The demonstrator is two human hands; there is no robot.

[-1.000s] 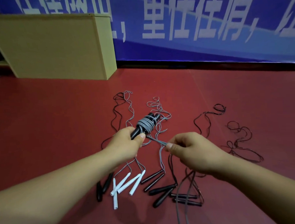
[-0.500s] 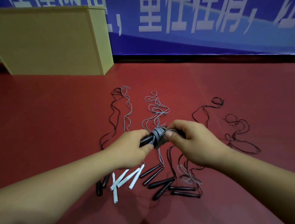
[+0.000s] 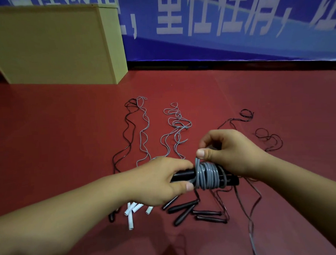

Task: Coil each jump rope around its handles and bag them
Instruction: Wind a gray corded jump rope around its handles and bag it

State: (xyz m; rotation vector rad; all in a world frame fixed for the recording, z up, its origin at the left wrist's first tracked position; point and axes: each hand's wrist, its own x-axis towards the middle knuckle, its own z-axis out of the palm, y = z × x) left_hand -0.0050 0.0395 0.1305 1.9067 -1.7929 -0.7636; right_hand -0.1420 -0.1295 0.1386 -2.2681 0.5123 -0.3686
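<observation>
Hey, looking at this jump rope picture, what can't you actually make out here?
Head view only:
- Near ends of the black handles: hidden inside the left hand.
- Where the grey cord is pinched: covered by the right hand.
- Some floor handles, like the white handles: partly hidden under the left hand and forearm.
- Banner lettering: blurred, cut off by the top edge.
- A bag: none in view.

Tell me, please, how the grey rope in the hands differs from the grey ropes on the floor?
The held rope is wound in tight turns round black handles; the floor ropes lie loose and wavy. The held rope is off the floor, the left hand gripping its handles and the right hand pinching its cord; the floor ropes lie untouched on the red floor. Both are thin grey cord.
</observation>
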